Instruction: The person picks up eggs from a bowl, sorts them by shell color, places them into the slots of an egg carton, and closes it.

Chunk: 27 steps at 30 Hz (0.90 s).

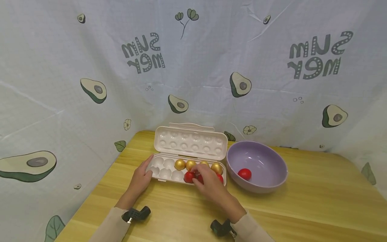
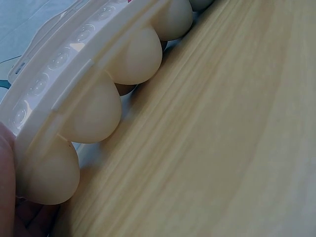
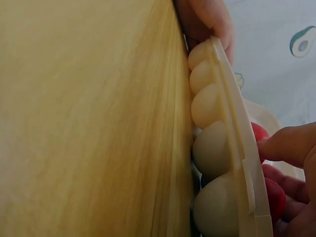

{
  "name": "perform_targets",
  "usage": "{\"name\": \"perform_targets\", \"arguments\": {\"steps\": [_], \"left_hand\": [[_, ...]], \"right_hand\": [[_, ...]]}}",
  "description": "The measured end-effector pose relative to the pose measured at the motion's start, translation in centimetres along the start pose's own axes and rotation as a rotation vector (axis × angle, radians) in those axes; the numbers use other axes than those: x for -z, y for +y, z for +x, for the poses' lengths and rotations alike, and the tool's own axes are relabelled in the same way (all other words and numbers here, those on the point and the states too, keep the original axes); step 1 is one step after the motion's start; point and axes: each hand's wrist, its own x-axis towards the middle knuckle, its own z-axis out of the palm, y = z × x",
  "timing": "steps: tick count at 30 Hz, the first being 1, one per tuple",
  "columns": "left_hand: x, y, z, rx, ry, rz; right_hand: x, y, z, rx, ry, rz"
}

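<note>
A cream plastic egg box (image 1: pixel 172 179) lies on the table with its lid (image 1: pixel 190 143) raised behind. My left hand (image 1: pixel 142 174) grips the box's left end, thumb near the front corner. Over the front row, my right hand (image 1: pixel 210 183) has curled fingers and thumb around a red egg (image 1: pixel 200 178), mostly covered by the hand. Just left of the thumb sits another red egg (image 1: pixel 189 177); a third red egg (image 1: pixel 220 178) shows at the right end. Several gold eggs, such as the leftmost gold egg (image 1: pixel 179 164), fill cups in the back row.
A purple bowl (image 1: pixel 272 164) stands right of the box, close to its end, with one red egg (image 1: pixel 244 174) inside. The wooden table (image 1: pixel 317 195) reaches back to a printed white curtain (image 1: pixel 205 67). Vacant cups (image 1: pixel 165 173) show at the box's left.
</note>
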Motion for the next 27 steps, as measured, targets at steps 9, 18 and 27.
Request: {"name": "perform_targets", "arguments": {"steps": [9,18,27], "left_hand": [[0.06,0.03,0.07,-0.013,0.009,-0.016],[-0.10,-0.04,0.02,-0.006,0.014,-0.007],[0.04,0.25,0.08,-0.009,0.016,-0.006]], "right_hand": [[-0.13,0.21,0.08,0.046,0.014,-0.047],[0.01,0.20,-0.01,0.037,-0.001,-0.013],[0.61,0.13,0.26,0.035,0.001,0.024]]}}
